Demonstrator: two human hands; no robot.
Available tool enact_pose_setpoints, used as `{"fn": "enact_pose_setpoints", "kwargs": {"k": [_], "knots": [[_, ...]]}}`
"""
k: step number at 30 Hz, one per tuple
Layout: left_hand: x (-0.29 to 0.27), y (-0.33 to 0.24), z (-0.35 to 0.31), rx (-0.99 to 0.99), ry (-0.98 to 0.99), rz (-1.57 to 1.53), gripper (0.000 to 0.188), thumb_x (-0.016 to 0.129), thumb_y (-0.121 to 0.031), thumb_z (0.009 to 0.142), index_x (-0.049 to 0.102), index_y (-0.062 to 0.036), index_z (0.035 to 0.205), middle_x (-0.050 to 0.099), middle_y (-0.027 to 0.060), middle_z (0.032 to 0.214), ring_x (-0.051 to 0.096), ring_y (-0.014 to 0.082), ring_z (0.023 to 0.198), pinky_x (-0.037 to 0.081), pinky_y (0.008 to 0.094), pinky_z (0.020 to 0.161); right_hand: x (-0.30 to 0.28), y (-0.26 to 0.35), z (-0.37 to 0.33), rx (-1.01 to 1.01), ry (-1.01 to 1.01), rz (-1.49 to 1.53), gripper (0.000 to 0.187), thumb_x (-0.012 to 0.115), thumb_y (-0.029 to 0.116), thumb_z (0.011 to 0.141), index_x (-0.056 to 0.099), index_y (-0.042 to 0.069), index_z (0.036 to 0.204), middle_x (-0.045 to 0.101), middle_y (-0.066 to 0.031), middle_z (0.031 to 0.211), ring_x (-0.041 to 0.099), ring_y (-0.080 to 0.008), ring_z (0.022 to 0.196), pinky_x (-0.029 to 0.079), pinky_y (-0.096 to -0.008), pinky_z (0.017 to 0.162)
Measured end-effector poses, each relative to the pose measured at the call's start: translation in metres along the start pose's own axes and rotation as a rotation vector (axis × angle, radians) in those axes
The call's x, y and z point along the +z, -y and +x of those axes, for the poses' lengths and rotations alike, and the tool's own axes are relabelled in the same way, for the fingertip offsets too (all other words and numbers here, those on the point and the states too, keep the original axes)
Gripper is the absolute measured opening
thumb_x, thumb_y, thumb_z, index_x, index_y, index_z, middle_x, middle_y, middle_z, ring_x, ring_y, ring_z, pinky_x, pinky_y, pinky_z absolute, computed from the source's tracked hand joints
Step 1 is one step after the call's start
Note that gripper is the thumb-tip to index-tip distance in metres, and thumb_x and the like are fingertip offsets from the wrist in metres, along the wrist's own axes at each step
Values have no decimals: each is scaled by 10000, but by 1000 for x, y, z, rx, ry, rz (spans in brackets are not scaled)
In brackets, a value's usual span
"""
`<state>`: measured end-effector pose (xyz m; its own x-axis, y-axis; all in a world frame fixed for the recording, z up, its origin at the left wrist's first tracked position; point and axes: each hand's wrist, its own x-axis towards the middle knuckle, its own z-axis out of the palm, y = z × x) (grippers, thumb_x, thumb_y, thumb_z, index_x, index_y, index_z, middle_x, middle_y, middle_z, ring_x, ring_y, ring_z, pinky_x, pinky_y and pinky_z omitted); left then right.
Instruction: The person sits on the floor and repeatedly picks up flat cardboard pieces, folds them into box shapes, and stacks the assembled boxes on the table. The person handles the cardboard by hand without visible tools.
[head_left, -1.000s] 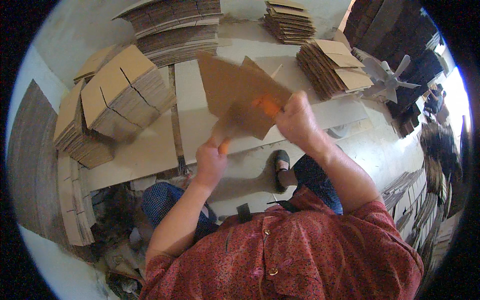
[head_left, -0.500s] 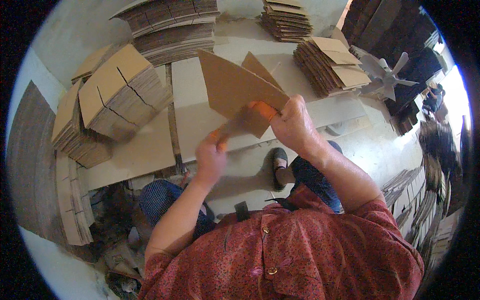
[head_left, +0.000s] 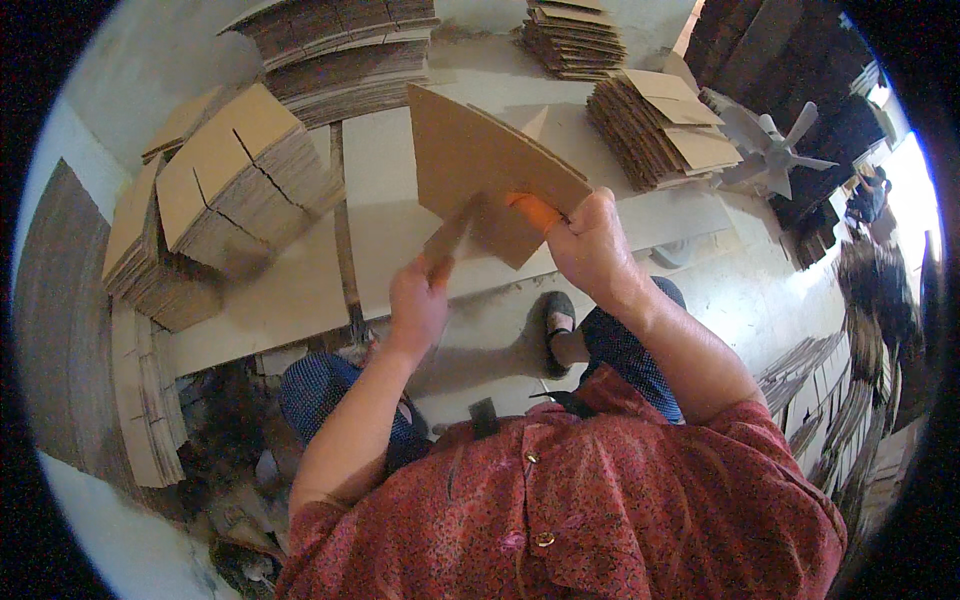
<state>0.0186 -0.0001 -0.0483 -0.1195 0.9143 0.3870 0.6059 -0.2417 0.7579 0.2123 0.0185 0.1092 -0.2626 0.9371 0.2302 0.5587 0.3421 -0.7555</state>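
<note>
My right hand is closed on the right edge of a brown cardboard sheet, held tilted above the worktable. Orange wrapping covers a finger of this hand, lying across the sheet's face. Behind the sheet another cardboard edge peeks out, mostly hidden. Below and left of it, my left hand is closed with the thumb up, gripping a smaller cardboard piece. That piece is smeared by motion and overlaps the sheet's lower part.
Slotted cardboard stacks stand at the table's left. More piles lie at the back, back right and right. A white-bladed fan is beyond the right pile. The pale tabletop ends before my knees.
The sheet has shifted slightly up and right, and the cardboard behind it now lies closer against it. My right hand moved a little right; the left dropped slightly.
</note>
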Motion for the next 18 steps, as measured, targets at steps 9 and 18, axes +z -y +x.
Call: {"fn": "enact_pose_setpoints", "kwargs": {"k": [9,18], "knots": [[1,-1,1,-42,97,33,184,586,-159,847,626,-6,940,642,184,819,616,341,742,465,381,656,29,-49,4,-271,-128,-34,131,607,81,835,663,9,928,630,-146,676,547,-151,589,457,-296,552],[-7,-28,5,-133,84,-352,331,590,-151,866,533,-16,1163,636,126,1020,604,201,916,462,312,792,45,-62,-5,-126,-5,-141,220,631,184,822,641,-1,940,609,-195,732,593,-306,637,475,-367,580]]}}
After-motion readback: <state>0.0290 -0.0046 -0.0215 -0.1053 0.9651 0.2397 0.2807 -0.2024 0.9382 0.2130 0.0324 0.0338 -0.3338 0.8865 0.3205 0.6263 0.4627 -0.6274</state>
